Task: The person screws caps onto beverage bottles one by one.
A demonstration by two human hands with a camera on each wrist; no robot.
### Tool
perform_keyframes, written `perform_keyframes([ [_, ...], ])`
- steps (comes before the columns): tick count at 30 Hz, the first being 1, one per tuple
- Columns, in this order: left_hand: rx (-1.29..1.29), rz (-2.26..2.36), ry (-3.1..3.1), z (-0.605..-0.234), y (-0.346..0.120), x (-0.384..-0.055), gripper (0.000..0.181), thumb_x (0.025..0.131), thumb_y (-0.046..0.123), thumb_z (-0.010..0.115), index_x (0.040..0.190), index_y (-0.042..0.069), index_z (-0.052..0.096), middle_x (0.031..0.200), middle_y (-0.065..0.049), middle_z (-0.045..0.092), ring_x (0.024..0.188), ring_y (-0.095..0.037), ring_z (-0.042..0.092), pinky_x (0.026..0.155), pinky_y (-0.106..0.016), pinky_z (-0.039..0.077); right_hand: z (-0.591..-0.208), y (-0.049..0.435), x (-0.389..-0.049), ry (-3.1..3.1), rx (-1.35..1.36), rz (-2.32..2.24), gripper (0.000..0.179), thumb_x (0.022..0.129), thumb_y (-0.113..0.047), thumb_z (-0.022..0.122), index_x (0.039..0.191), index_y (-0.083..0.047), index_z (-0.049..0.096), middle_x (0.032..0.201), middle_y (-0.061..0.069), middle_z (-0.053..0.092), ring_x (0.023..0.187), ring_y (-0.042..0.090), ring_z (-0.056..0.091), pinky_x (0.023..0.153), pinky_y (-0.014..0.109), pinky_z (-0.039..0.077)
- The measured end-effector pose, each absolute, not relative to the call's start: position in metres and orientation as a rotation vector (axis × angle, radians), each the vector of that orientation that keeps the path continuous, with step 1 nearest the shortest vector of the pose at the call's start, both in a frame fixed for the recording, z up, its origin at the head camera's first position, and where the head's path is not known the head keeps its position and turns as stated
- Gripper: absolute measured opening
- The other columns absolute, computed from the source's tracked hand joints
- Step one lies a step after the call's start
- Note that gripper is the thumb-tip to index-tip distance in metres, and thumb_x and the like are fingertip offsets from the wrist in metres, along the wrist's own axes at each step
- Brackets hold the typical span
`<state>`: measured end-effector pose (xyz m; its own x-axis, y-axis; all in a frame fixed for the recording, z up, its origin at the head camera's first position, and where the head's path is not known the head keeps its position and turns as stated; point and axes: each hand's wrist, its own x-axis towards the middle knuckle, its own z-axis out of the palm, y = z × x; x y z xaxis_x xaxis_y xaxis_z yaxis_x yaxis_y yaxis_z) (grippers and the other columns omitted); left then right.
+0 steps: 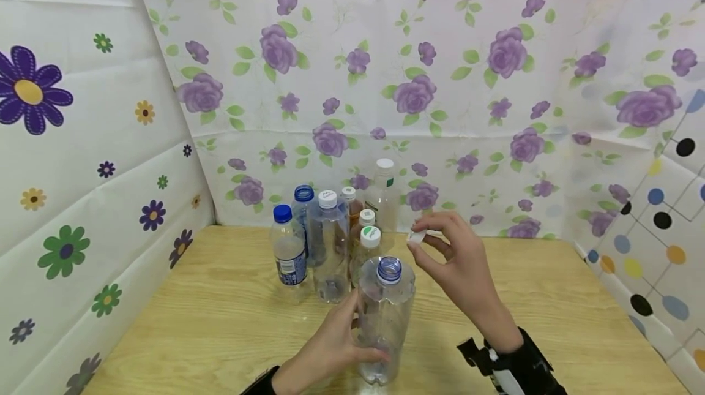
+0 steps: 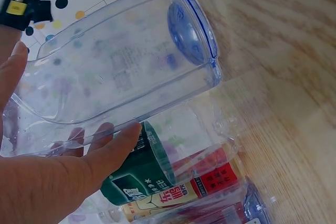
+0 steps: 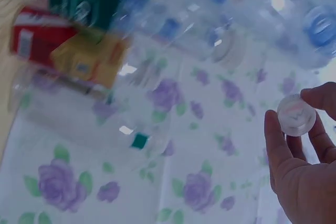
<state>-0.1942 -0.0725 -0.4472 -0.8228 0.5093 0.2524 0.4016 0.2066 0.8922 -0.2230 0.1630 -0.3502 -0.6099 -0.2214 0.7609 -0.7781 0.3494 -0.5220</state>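
Note:
My left hand (image 1: 330,343) grips a large clear plastic bottle (image 1: 390,315) low on its body, thumb across the near side. The bottle stands near upright, its bluish threaded mouth uncapped. In the left wrist view the bottle (image 2: 115,61) slants across, with the left hand (image 2: 63,182) against its side. Off to the right of the mouth, my right hand (image 1: 462,266) pinches a small white bottle cap (image 1: 417,236) between thumb and fingers. The right wrist view shows the cap (image 3: 296,115) as a round disc at the fingertips, apart from any bottle.
Several bottles stand close behind and left of the held one: a blue-capped bottle (image 1: 290,266), a clear white-capped bottle (image 1: 331,248), a green-and-white-capped bottle (image 1: 371,237) and a tall bottle (image 1: 384,199) at the back. Floral cloth (image 1: 352,101) hangs behind the wooden table (image 1: 220,321).

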Motion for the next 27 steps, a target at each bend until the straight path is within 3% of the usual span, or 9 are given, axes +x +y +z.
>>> perform_keyframes([
  [6,0.894,1.711,2.351,-0.447,-0.073,-0.195,0.1,0.076,0.024,0.092,0.157,0.023,0.033,0.151,-0.006,0.047,0.134,-0.034,0.05,0.101,-0.035,0.057,-0.343,0.149,-0.2,-1.95,0.955,1.354,0.033,0.081,0.017,0.076,0.102,-0.006,0.064,0.103,0.008,0.053,0.101,0.015,0.063,0.095,0.028,0.059],
  [14,0.897,1.711,2.349,-0.448,-0.072,-0.193,0.101,0.077,0.021,0.092,0.157,0.024,0.032,0.15,-0.005,0.046,0.133,-0.033,0.051,0.1,-0.031,0.056,-0.346,0.142,-0.194,-1.912,1.059,1.46,0.03,0.08,0.02,0.075,0.092,-0.005,0.062,0.101,0.012,0.055,0.105,0.018,0.065,0.09,0.029,0.062],
  [23,0.899,1.692,2.348,-0.45,-0.073,-0.193,0.103,0.077,0.027,0.092,0.159,0.025,0.029,0.151,-0.002,0.046,0.131,-0.028,0.053,0.101,-0.032,0.056,-0.348,0.143,-0.193,-1.965,1.16,1.26,0.03,0.083,0.011,0.078,0.091,-0.013,0.062,0.102,0.005,0.059,0.102,0.02,0.066,0.085,0.024,0.062],
  [27,0.902,1.698,2.349,-0.449,-0.074,-0.194,0.104,0.078,0.026,0.091,0.159,0.027,0.027,0.151,-0.001,0.046,0.131,-0.028,0.053,0.101,-0.032,0.055,-0.344,0.145,-0.195,-1.964,1.195,1.138,0.018,0.089,-0.004,0.079,0.093,-0.014,0.065,0.102,0.004,0.062,0.097,0.019,0.067,0.076,0.019,0.061],
])
